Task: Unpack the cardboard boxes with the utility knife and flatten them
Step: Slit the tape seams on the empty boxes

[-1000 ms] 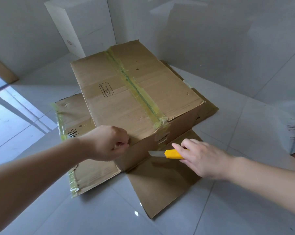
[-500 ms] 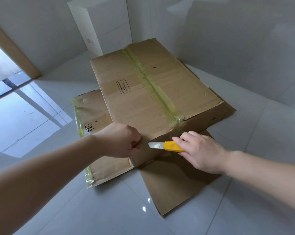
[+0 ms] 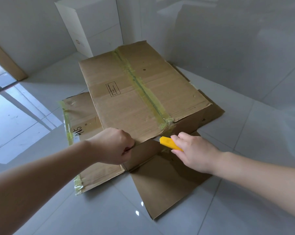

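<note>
**Knife at near edge of taped box, left hand on the corner**

Left hand (image 3: 115,146) – fingers curled into a fist over the near left corner of the cardboard box (image 3: 143,97), gripping the top edge where it meets the front face. Fingertips are tucked under and out of sight; whether they pinch a flap or only press on the edge, cannot tell.

Right hand (image 3: 194,152) – fingers wrapped around the yellow utility knife (image 3: 170,144), thumb side toward the box. The handle's front end points up and left from this hand, toward the near end of the box's yellow-green tape seam (image 3: 143,92). The blade itself is not discernible; it is either hidden at the box edge or too small to make out.

The box lies beyond both hands, top face up, seam running away from the right hand toward the far wall. Its near front face sits between the two hands, in shadow.

Under the box and spreading toward both wrists: flattened cardboard sheets (image 3: 168,187). The piece below the left hand carries yellow tape along its outer edge and handwritten black marks (image 3: 79,133). The piece below the right hand is plain brown and reaches nearest to the camera.

All of it rests on a glossy grey tiled floor (image 3: 92,214). Far beyond the left hand stands a white box (image 3: 90,26) against the wall
</note>
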Demonstrator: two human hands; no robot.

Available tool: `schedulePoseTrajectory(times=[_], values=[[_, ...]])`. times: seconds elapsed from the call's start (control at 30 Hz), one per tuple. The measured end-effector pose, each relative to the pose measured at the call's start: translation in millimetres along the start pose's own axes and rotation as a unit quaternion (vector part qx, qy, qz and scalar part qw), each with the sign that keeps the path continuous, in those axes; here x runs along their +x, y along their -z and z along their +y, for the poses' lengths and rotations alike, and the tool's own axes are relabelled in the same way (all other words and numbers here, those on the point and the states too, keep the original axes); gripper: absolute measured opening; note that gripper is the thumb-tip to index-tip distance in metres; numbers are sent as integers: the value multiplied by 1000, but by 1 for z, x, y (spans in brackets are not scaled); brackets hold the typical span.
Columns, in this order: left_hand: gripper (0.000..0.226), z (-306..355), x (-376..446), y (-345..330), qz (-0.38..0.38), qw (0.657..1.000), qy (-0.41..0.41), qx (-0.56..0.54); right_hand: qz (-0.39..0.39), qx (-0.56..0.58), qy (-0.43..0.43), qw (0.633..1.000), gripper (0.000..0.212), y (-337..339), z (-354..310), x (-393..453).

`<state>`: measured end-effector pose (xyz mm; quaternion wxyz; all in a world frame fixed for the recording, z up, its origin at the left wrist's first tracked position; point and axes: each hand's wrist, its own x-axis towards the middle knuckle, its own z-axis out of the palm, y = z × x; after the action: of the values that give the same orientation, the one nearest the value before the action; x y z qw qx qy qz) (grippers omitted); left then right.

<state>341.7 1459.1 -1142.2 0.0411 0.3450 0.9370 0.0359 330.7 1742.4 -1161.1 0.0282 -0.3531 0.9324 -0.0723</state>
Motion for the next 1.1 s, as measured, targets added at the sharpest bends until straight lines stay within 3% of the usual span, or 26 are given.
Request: schedulePoseTrajectory(times=[0.2, 0.43, 0.73, 0.97, 1.1], values=[[25, 20, 33, 5, -44, 993, 90, 66, 27, -57, 38, 997, 48, 3, 11, -1], [26, 13, 34, 0, -25, 999, 30, -20, 77, -60, 54, 994, 48, -1, 40, -11], [22, 8, 32, -1, 15, 999, -17, -47, 85, -42, 83, 992, 49, 4, 72, -10], [17, 25, 56, 2, 9, 997, 65, 30, 88, -14, 62, 994, 48, -13, 62, -15], [19, 26, 70, 0, 14, 1000, 23, 17, 89, 1, 56, 994, 47, -16, 68, -15]])
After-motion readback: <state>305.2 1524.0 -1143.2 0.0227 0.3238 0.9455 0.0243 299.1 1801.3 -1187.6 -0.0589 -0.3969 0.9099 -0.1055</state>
